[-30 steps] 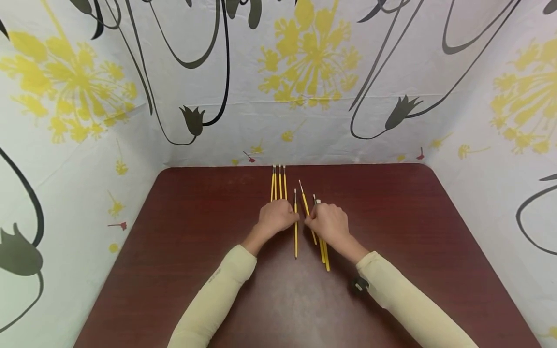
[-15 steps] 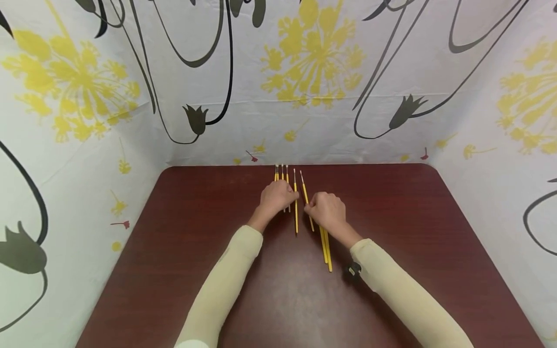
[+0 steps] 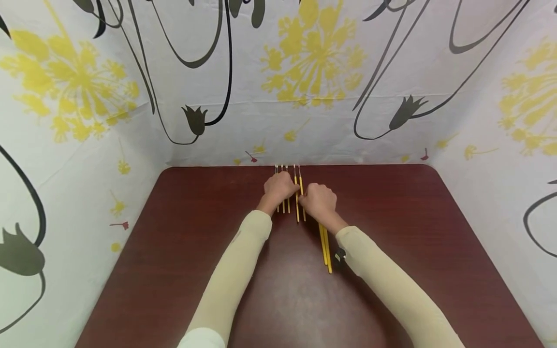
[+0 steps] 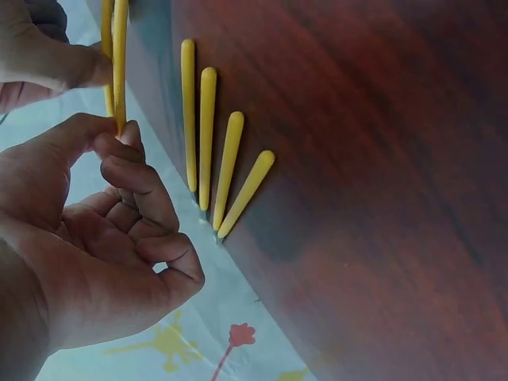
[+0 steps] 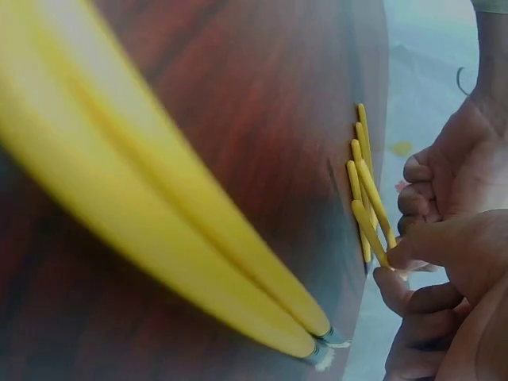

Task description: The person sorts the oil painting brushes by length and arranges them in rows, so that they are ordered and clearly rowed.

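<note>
Currently the left hand (image 3: 278,186) pinches one yellow paintbrush (image 3: 298,209) between thumb and fingertips, its other fingers curled, while the right hand (image 3: 319,199) pinches a second paintbrush (image 3: 304,214) just beside it, both brushes' tips at the far edge of the dark red desk (image 3: 196,217). Four more paintbrushes (image 4: 208,139) lie in a row partly beneath the left hand, and two further paintbrushes (image 3: 323,241) lie side by side under the right hand.
</note>
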`<state>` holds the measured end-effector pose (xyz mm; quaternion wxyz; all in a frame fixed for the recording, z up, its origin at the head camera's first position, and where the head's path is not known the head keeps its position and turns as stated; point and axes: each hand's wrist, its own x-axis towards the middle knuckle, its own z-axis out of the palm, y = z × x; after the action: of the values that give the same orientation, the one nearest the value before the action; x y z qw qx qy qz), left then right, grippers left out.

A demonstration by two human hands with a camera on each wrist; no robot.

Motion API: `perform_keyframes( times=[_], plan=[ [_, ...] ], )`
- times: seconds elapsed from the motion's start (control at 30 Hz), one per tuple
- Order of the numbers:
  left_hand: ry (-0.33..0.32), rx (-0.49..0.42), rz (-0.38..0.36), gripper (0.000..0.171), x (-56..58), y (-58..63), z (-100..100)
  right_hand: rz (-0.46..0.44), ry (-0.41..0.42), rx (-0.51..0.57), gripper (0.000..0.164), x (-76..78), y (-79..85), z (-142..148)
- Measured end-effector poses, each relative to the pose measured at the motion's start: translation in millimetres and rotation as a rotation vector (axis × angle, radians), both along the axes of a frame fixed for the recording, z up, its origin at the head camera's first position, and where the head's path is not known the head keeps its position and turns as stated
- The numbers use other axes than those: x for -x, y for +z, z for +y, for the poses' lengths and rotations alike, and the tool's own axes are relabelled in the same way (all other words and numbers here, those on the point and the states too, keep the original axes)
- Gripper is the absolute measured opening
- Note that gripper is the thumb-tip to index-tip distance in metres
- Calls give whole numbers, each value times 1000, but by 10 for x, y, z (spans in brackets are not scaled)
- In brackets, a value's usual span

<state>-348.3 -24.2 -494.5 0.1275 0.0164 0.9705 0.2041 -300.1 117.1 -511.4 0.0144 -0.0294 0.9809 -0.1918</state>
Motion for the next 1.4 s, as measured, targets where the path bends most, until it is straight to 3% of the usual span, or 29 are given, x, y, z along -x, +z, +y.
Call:
perform_keyframes(
  times=[0.2, 0.5, 0.77, 0.93, 1.07, 1.4],
  plan=[
    [29, 57, 20, 31, 148, 17, 11, 0, -13, -18, 51, 150, -27, -67],
    [53, 83, 42, 32, 275, -25, -25, -60, -4, -39, 49, 298, -53, -119],
    [90, 83, 36, 31, 266, -32, 11, -24, 0, -82, 43, 291, -75, -112],
    [72, 81, 23, 29, 285, -50, 58, -54, -2, -79, 42, 295, -90, -103],
    [64, 71, 36, 27, 274, -76, 91, -82, -12, -91, 41, 297, -98, -109],
    [102, 89, 62, 27, 307, -176, 69, -41, -20, -114, 37, 349, -133, -182]
  ],
)
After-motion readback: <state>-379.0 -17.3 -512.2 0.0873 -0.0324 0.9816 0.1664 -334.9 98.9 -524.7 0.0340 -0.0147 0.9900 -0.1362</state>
